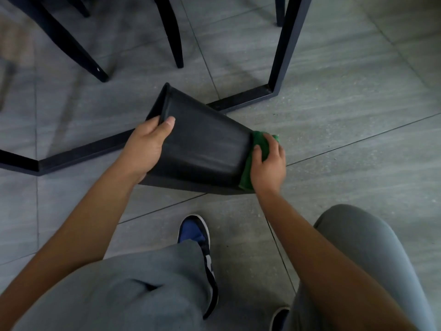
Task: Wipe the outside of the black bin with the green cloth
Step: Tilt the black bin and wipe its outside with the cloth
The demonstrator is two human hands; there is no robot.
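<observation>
Most of the green cloth [248, 168] is hidden from me, bunched under the right hand [268, 167] against the base end of the black bin [202, 149]; only its edges peek out. The bin's opening points away up-left, so I can't see inside. It lies tipped on its side, low over the tiled floor [346, 130], just in front of a dark metal frame [241, 97]. Left hand [145, 145] clamps the rim, thumb on the outer wall, fingers curled inside. Right hand presses flat-fingered, closed over the cloth. Both forearms reach forward over grey trousers [143, 283]; a blue shoe [194, 232] shows between.
</observation>
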